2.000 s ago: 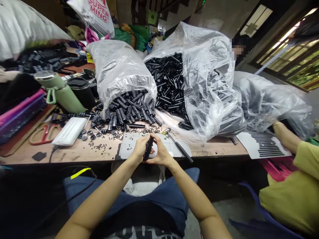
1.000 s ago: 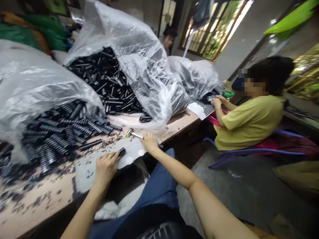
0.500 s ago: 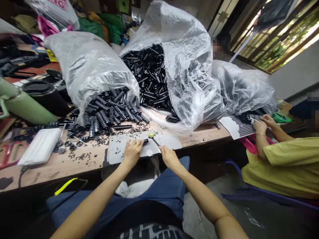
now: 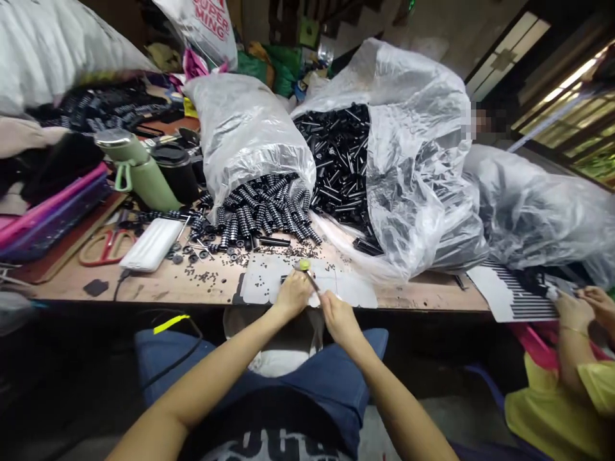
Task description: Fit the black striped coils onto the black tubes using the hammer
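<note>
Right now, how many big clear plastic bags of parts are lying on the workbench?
3: one spilling ribbed black pieces, one of smooth black tubes, one at the far right. More may be hidden behind.

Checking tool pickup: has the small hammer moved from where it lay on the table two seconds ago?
Yes. The hammer lay flat right of the grey mat; now the right hand holds it, head up over the mat beside the left hand.

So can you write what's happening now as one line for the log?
left hand: holds black part on grey plate | right hand: grips small hammer | black parts spill from bags behind
</note>
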`<state>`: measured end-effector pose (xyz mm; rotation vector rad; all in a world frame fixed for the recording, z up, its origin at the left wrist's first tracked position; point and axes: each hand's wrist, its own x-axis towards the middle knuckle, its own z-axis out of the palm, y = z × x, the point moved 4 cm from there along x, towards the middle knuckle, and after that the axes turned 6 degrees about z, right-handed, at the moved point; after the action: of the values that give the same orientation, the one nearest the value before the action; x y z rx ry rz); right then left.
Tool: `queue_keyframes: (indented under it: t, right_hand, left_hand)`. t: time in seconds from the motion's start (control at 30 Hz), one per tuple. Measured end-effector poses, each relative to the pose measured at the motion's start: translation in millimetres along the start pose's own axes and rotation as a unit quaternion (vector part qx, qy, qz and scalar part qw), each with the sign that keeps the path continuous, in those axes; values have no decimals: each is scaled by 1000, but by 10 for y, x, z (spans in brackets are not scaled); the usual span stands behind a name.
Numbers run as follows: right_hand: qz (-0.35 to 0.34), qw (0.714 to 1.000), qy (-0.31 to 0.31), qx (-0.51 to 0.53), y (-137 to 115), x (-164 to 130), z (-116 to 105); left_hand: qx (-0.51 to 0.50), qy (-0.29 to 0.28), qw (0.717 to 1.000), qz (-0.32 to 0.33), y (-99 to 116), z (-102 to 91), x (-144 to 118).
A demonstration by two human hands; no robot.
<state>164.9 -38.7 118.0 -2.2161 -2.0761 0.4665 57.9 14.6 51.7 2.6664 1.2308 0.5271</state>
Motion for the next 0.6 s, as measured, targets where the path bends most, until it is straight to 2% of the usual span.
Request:
queue_keyframes:
  t: [0.07, 0.13, 0.2, 0.23, 0.33, 0.4, 0.47, 0.53, 0.6]
  right_hand:
    - [41, 999, 27, -4, 211, 83, -99]
    - [84, 995, 37, -35, 447, 176, -139]
    - [114, 990, 42, -71, 665, 264, -107]
    - [122, 988, 50, -83, 755, 300, -76]
    - [104, 985, 108, -86, 887, 380, 1]
    - [55, 985, 160, -41, 839, 415, -2]
    - [-8, 978, 204, 29, 693, 437, -53]
    - [-73, 967, 232, 76, 463, 444, -123]
    - [-141, 960, 229, 76, 175, 439, -168]
  left_hand:
    - [-4, -7, 999, -36, 57, -84, -17]
    - [-17, -3, 1000, -21, 135, -168, -69]
    - [-23, 16, 1000, -4, 80, -278, -76]
    - [-15, 32, 999, -16, -34, -348, -40]
    - [28, 53, 992, -113, -627, -556, 214]
    - [25, 28, 986, -162, -979, -646, 390]
    - [9, 27, 980, -195, -1117, -715, 452]
    - [-59, 62, 975, -207, -1012, -743, 383]
    - [-202, 86, 956, -195, -753, -705, 235]
